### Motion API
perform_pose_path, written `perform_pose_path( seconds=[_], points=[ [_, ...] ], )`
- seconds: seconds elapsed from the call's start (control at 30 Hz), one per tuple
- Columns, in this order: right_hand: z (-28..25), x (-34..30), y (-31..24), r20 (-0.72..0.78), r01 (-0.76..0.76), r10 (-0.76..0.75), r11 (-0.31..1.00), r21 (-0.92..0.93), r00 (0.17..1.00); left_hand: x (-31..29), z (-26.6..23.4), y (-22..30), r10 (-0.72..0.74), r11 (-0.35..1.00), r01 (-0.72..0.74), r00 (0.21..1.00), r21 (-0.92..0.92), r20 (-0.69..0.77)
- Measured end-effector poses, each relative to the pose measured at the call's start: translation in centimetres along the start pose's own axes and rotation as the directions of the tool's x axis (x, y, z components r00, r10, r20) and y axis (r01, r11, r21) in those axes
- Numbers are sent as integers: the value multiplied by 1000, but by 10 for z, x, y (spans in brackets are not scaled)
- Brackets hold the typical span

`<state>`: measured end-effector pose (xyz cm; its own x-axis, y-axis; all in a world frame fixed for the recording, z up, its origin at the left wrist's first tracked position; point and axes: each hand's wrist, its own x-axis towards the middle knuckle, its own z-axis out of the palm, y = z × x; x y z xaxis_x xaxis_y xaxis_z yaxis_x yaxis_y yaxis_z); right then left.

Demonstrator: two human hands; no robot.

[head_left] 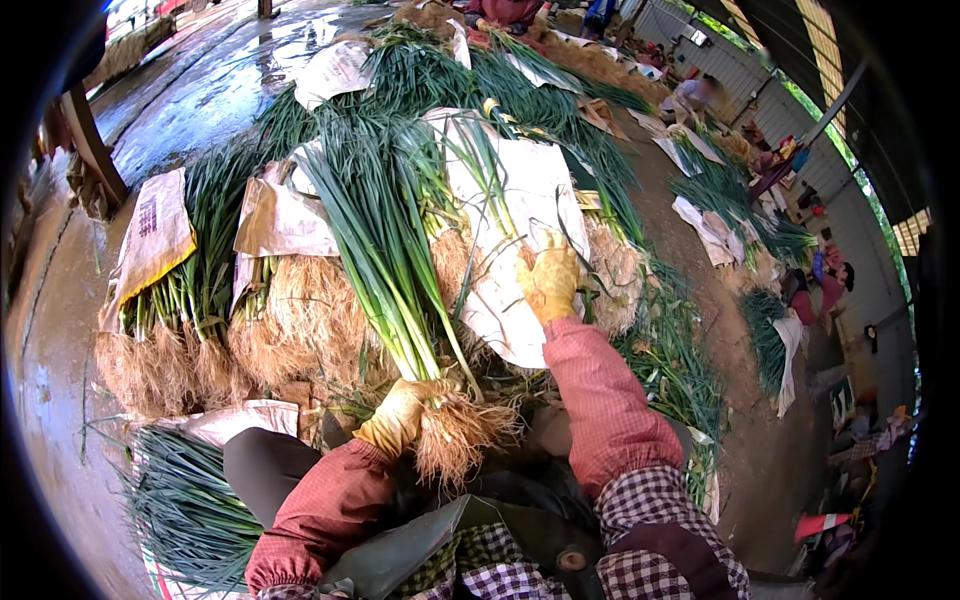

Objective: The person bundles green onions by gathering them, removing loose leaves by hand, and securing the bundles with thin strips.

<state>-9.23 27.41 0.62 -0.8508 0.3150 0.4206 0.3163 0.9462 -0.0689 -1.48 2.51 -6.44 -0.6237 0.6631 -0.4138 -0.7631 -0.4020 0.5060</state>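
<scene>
My left hand [395, 420], in a yellowish work glove, is closed round the root end of a bunch of leek-like greens [385, 250]. Their long leaves slope away from me over the pile, and a shaggy brown root clump [460, 435] hangs beside the glove. My right hand [550, 275], gloved the same way, rests over a white woven sack [525, 190] with its fingers reaching forward, partly apart. Close to its fingertips lie a few loose green stalks [488, 180] on the sack. A thin leaf curls round beside that hand.
Rooted bundles [185, 340] under a pale sack [155, 235] lie at the left. More greens [170, 500] are by my left knee, and loose leaves [675, 370] litter the right side. Other people [695, 95] sit among piles further right. Wet floor [200, 110] shines at far left.
</scene>
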Motion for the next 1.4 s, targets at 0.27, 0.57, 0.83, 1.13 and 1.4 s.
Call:
perform_pose_path(
  seconds=[0.27, 0.57, 0.83, 1.13, 1.4],
  points=[
    [10, -125, -34, 544, -405, 66, 742, 535, 837, 15, -29, -19, 50, 967, -12, 989, 256, -141],
    [142, -161, -48, 901, -656, 13, 690, 305, 433, -13, -37, -6, 73, 931, 25, 965, 365, -252],
    [133, -151, -39, 846, -767, -60, 393, 508, 530, -11, -35, -5, 24, 915, 71, 973, 398, -228],
    [25, -82, -79, 541, -526, -171, 126, 841, 824, 10, 19, 9, -34, 985, 44, 997, -168, 64],
    [-81, -156, -45, -189, 196, -56, 380, 904, 980, 4, 49, 37, 68, 928, 3, 982, -372, 178]
  ],
)
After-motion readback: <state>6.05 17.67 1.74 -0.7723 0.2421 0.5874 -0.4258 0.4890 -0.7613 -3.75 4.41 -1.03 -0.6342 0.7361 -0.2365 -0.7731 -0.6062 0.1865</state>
